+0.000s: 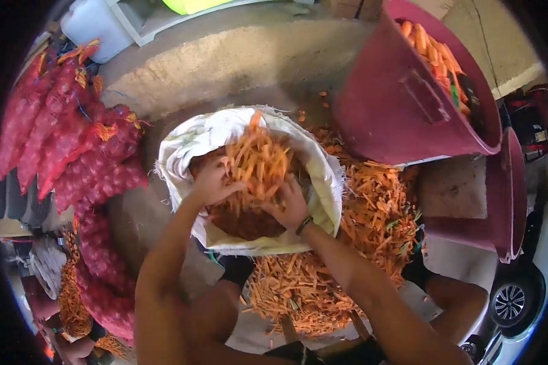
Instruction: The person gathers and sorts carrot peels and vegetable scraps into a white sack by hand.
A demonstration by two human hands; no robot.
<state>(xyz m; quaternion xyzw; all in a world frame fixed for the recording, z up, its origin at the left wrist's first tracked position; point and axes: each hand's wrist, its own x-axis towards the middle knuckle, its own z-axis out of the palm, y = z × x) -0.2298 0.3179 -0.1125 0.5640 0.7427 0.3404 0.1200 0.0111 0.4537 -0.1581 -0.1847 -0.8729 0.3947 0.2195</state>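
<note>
Both hands are inside the mouth of a white woven sack (192,135) whose rim is folded outward. My left hand (216,182) cups one side of a loose bunch of orange carrot peelings (256,161), fingers curved around it. On the other side, my right hand (292,205) presses in, with a dark band on its wrist. Brownish-orange material (243,225) lies lower in the sack, partly hidden by the bunch. A large heap of carrot peelings (323,286) spreads over the ground beside the sack and between my legs.
Red mesh bags of onions (73,140) stand at left. A tilted maroon tub (371,103) holding carrots (432,52) is at upper right, near another maroon tub (514,194). A white jerrycan (97,30) sits upper left; a car wheel (509,302) shows at right. Another person is partly visible lower left.
</note>
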